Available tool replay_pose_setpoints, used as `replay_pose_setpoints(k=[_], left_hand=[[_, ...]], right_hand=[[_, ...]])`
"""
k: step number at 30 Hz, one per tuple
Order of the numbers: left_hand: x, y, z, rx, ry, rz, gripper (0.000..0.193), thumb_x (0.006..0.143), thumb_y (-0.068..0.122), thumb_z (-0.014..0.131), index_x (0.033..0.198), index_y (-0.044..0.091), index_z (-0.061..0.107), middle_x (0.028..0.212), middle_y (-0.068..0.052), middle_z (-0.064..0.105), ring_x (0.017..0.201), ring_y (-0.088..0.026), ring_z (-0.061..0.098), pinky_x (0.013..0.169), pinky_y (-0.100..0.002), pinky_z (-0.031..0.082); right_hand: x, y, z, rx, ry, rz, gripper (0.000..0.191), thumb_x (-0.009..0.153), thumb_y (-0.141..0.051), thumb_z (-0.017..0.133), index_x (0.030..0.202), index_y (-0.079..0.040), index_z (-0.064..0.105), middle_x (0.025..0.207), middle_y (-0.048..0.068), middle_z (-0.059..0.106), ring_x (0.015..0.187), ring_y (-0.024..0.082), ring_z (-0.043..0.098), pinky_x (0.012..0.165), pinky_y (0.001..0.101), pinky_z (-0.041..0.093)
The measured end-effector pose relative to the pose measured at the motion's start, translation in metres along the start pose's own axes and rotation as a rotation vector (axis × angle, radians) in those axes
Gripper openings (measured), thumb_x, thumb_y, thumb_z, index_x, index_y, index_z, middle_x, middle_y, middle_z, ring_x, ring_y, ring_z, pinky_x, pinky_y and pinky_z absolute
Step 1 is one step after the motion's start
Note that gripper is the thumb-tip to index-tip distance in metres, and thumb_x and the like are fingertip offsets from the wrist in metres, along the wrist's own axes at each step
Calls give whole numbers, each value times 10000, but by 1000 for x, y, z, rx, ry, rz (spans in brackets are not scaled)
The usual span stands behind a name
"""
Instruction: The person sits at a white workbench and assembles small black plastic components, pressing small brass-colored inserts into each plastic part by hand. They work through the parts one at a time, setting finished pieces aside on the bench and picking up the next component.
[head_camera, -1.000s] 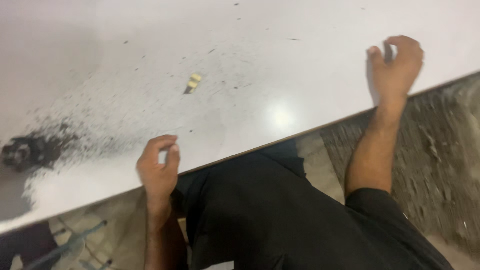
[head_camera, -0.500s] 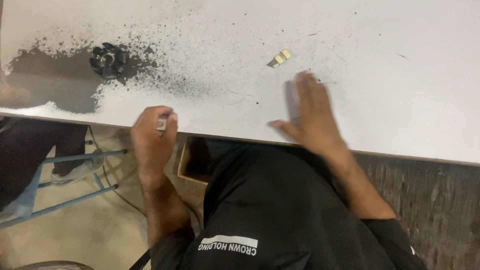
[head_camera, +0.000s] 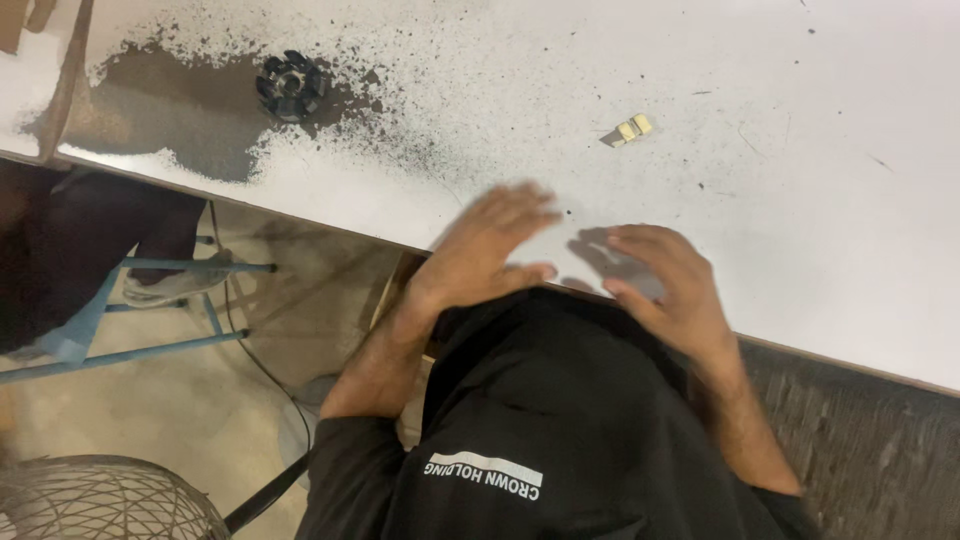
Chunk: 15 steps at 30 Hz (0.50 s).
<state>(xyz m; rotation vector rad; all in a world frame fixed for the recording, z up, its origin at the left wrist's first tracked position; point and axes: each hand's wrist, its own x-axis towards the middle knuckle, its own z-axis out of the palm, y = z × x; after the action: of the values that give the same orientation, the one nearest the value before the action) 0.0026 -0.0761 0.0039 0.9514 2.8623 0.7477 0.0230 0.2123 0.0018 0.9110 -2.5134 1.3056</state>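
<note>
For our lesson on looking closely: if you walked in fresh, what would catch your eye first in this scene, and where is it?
First, the two open hands, the left hand and the right hand, spread flat at the near edge of the white table. Next, the dark powder patch at the table's far left, with a black toothed wheel sitting in it. A small cream block lies alone, beyond the right hand.

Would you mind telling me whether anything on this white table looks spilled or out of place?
Yes. Dark powder is spilled over the far left of the white table, thick around a black toothed part and thinning to specks. A small cream piece lies alone. Both hands, left hand and right hand, are empty.
</note>
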Motion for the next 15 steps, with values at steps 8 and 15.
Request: replay_pose_setpoints(k=[8, 15], left_hand=[[-43, -105, -75, -87, 903, -261, 334, 1033, 179, 782, 1292, 11, 655, 1295, -136, 677, 1158, -245, 654, 907, -374, 543], [-21, -173, -124, -443, 1089, -522, 438, 1169, 285, 552, 1475, -23, 492, 1420, -206, 598, 1289, -270, 596, 1140, -425, 476]], right_hand=[[-25, 9, -16, 55, 121, 176, 299, 948, -175, 753, 1203, -27, 709, 1203, 143, 725, 1136, 268, 708, 963, 371, 568], [-20, 9, -14, -9, 86, 231, 289, 909, -177, 781, 1152, -33, 722, 1140, 144, 736, 1054, 254, 729, 845, 340, 590]])
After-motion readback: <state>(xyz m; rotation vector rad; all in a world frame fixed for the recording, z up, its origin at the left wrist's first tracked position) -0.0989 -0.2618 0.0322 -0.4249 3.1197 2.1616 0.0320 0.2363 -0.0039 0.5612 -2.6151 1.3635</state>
